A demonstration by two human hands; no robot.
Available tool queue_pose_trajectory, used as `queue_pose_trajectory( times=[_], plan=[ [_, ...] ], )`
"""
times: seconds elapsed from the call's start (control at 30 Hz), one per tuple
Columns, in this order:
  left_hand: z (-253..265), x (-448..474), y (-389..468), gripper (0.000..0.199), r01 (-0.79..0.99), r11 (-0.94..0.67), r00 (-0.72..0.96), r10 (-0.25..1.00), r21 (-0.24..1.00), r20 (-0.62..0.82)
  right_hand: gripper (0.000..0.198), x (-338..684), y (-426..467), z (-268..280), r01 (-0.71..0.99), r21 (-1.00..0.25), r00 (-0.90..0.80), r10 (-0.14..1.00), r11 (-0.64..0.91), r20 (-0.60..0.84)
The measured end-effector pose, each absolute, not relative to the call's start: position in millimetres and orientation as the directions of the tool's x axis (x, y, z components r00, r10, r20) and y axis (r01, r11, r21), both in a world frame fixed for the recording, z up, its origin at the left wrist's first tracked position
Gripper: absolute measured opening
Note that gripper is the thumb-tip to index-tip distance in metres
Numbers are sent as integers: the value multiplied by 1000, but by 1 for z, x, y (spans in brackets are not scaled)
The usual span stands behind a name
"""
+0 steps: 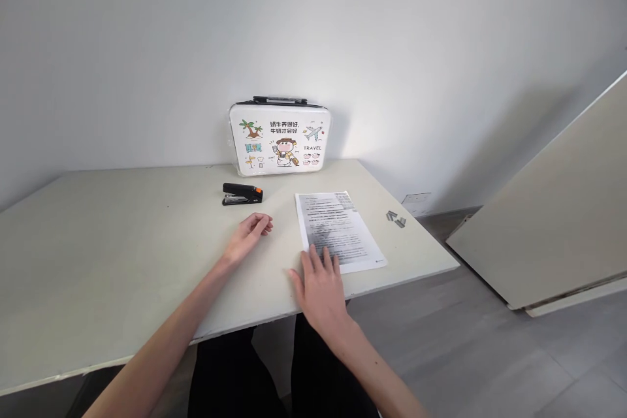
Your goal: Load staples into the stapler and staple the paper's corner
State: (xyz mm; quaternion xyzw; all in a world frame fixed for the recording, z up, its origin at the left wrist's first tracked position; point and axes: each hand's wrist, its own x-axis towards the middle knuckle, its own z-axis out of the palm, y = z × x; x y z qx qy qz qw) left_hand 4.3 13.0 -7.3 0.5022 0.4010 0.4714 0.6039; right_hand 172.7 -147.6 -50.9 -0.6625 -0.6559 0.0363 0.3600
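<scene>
A printed sheet of paper (337,222) lies at a slant on the table; whether it is a single sheet or several I cannot tell. My right hand (321,284) rests at its lower left edge, fingers spread and fingertips on the print. Left of the paper, my left hand (249,235) lies on its side on the tabletop, fingers curled in, with nothing showing in them. Just beyond that hand stands a black stapler (242,194) with an orange patch. Right of the paper lie several short grey strips of staples (396,219).
A white carry case (281,140) with cartoon prints and a black handle stands upright against the wall at the back of the pale table (122,241). A large white panel (543,209) leans beyond the table's right edge, above the grey floor (441,339).
</scene>
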Motion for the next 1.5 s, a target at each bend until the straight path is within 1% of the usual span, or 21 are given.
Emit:
queue_pose_trajectory(
  times=[0.17, 0.33, 0.4, 0.47, 0.57, 0.63, 0.7, 0.73, 0.77, 0.8, 0.87, 0.9, 0.97, 1.03, 1.1, 1.2, 1.37, 1.43, 1.5],
  plan=[
    [-1, 10, 3, 7, 57, -150, 227, 965, 987, 134, 58, 130, -159, -45, 812, -560, 74, 923, 163, 377],
    [-6, 10, 2, 14, 194, -345, 300, 912, 918, 279, 63, 92, -171, -40, 830, -519, -32, 946, 206, 323],
    [-12, 10, 3, 17, 209, -377, 312, 900, 902, 304, 62, 81, -175, -37, 835, -502, -82, 952, 227, 294],
    [-19, 11, 4, 26, 238, -389, 305, 900, 890, 312, 63, 74, -180, -33, 832, -498, -118, 955, 245, 273],
    [-29, 11, 3, 38, 356, -415, 306, 898, 837, 315, 60, 78, -186, -21, 833, -497, -130, 959, 244, 253],
    [-33, 8, 2, 43, 425, -444, 327, 888, 789, 323, 53, 92, -191, -11, 807, -503, -196, 944, 309, 265],
    [-35, 0, 2, 49, 498, -480, 369, 871, 722, 325, 47, 115, -196, -3, 725, -522, -346, 893, 449, 288],
    [-35, -6, 2, 53, 552, -499, 404, 861, 668, 309, 47, 130, -198, -1, 668, -540, -417, 859, 512, 298],
    [-34, -13, 3, 58, 614, -518, 446, 850, 595, 279, 48, 147, -200, -1, 631, -554, -452, 838, 543, 307],
    [-34, -21, 3, 63, 678, -534, 486, 841, 505, 237, 47, 166, -202, -3, 626, -555, -437, 836, 548, 332],
    [-32, -38, 4, 69, 769, -558, 537, 828, 312, 159, 43, 207, -204, -12, 687, -554, -322, 881, 469, 346],
    [-32, -48, 5, 71, 791, -564, 547, 825, 236, 139, 42, 229, -205, -19, 724, -556, -247, 906, 408, 343],
    [-31, -67, 5, 71, 808, -569, 553, 822, 151, 140, 40, 275, -204, -34, 785, -565, -64, 940, 255, 335],
    [-31, -84, 5, 72, 806, -577, 560, 815, 128, 151, 43, 321, -201, -50, 809, -579, 117, 937, 102, 329],
    [-30, -99, 5, 72, 796, -593, 576, 804, 124, 148, 51, 364, -192, -64, 813, -582, 284, 892, -31, 350],
    [-28, -112, 4, 74, 784, -608, 595, 793, 125, 128, 64, 415, -166, -80, 787, -598, 436, 820, -148, 370],
    [-25, -115, 2, 74, 795, -591, 581, 807, 136, 108, 80, 448, -104, -86, 742, -605, 550, 779, -289, 301],
    [-25, -114, 1, 74, 797, -588, 577, 809, 138, 116, 80, 443, -81, -85, 730, -583, 587, 764, -355, 270],
    [-27, -113, 0, 73, 794, -591, 577, 806, 138, 132, 77, 432, -62, -84, 743, -556, 583, 769, -374, 263]
  ],
)
